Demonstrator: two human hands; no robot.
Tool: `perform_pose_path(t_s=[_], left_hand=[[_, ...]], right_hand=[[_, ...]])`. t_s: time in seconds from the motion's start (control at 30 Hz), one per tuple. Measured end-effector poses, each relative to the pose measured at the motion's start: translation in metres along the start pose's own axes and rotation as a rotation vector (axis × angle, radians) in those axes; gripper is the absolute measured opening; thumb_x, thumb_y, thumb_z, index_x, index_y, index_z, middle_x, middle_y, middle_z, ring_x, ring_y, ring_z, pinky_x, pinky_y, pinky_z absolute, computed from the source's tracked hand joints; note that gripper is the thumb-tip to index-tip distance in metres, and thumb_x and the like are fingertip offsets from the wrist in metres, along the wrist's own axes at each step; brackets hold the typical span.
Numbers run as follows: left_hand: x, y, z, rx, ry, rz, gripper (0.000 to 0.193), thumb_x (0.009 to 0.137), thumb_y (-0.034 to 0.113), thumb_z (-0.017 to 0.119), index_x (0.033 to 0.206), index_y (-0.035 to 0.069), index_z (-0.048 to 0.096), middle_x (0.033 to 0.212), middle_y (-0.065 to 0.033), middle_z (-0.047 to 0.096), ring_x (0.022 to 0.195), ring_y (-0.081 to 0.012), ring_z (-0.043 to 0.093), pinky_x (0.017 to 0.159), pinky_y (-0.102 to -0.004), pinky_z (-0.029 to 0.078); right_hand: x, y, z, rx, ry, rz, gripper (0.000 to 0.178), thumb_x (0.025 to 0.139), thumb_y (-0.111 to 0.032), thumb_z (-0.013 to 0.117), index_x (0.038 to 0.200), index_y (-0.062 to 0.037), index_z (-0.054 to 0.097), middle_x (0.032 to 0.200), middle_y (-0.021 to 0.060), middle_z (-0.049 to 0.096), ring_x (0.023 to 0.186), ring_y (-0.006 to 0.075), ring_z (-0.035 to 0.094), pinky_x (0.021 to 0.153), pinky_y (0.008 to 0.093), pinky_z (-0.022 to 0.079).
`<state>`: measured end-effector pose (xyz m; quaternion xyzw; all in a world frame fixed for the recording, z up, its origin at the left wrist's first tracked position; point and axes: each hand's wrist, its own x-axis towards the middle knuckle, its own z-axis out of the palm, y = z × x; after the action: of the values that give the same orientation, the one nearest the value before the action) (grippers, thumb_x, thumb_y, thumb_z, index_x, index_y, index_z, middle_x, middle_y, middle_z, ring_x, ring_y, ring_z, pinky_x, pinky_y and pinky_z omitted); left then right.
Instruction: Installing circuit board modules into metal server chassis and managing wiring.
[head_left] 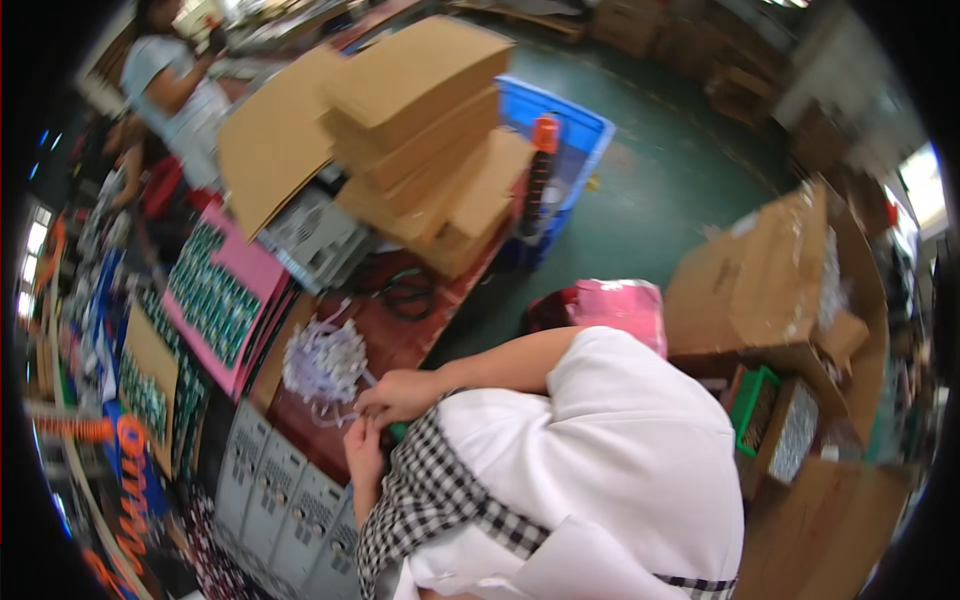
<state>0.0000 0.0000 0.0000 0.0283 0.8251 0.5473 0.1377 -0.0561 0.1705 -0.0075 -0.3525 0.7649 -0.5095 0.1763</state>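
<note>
Connector pile (325,362), white: heaped unfinished on red bench (408,335). Right hand (402,395), left hand (364,452): brought together beside pile; fingers (370,400) curled, opening and contents indeterminable. Completed share: not shown.

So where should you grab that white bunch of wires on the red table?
I'd cup the bunch of wires round its fat clump, not the thin loose ends, which might slip. Come from the picture's right, where the hands are close; a pink sheet takes up room leftward. It's a loose heap, so cupping might keep it together.
</note>
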Motion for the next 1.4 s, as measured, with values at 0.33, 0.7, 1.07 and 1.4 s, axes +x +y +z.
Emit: perform_pose_path(t_s=[0.33, 0.7, 1.07, 1.4], left_hand=[[0.014, 0.007, 0.031, -0.434, -0.059, -0.160, 0.018, 0.090, 0.020, 0.045, 0.092, 0.003, 0.052, 0.079, -0.0023, 0.054, 0.065, -0.0087, 0.048, 0.057, -0.0203, 0.038], [0.021, -0.094, -0.017, -0.751, 0.800, -0.364, 0.020, 0.084, 0.025, 0.054, 0.097, 0.011, 0.049, 0.085, 0.0018, 0.050, 0.073, -0.0087, 0.047, 0.064, -0.0259, 0.040], [0.023, -0.081, -0.009, -1.021, 0.321, -0.339, 0.057, 0.087, 0.048, 0.037, 0.127, 0.007, 0.034, 0.129, -0.0121, 0.036, 0.113, -0.0247, 0.039, 0.096, -0.0370, 0.028], [-0.103, -0.075, -0.007, -0.937, 0.564, -0.380, 0.037, 0.089, 0.034, 0.043, 0.111, 0.005, 0.047, 0.100, -0.0080, 0.054, 0.089, -0.0193, 0.053, 0.076, -0.0322, 0.042]], right_hand=[[-0.121, 0.020, -0.100, -0.393, 0.440, 0.490, 0.017, 0.069, -0.023, 0.060, 0.079, -0.0091, 0.063, 0.080, 0.0117, 0.061, 0.071, 0.0280, 0.058, 0.062, 0.0373, 0.046], [-0.579, 0.045, -0.261, -0.949, 1.421, 0.428, 0.014, 0.072, -0.009, 0.049, 0.082, -0.0037, 0.057, 0.075, 0.0093, 0.055, 0.072, 0.0217, 0.054, 0.065, 0.0321, 0.044], [-0.002, 0.003, -0.002, -0.776, 0.102, -0.392, 0.031, 0.062, -0.018, 0.065, 0.092, -0.0153, 0.059, 0.110, 0.0052, 0.050, 0.106, 0.0241, 0.045, 0.088, 0.0438, 0.034], [0.095, 0.060, 0.015, -1.144, -0.345, -0.572, 0.027, 0.075, -0.015, 0.048, 0.101, -0.0181, 0.057, 0.121, 0.0043, 0.047, 0.121, 0.0229, 0.033, 0.101, 0.0490, 0.019]])
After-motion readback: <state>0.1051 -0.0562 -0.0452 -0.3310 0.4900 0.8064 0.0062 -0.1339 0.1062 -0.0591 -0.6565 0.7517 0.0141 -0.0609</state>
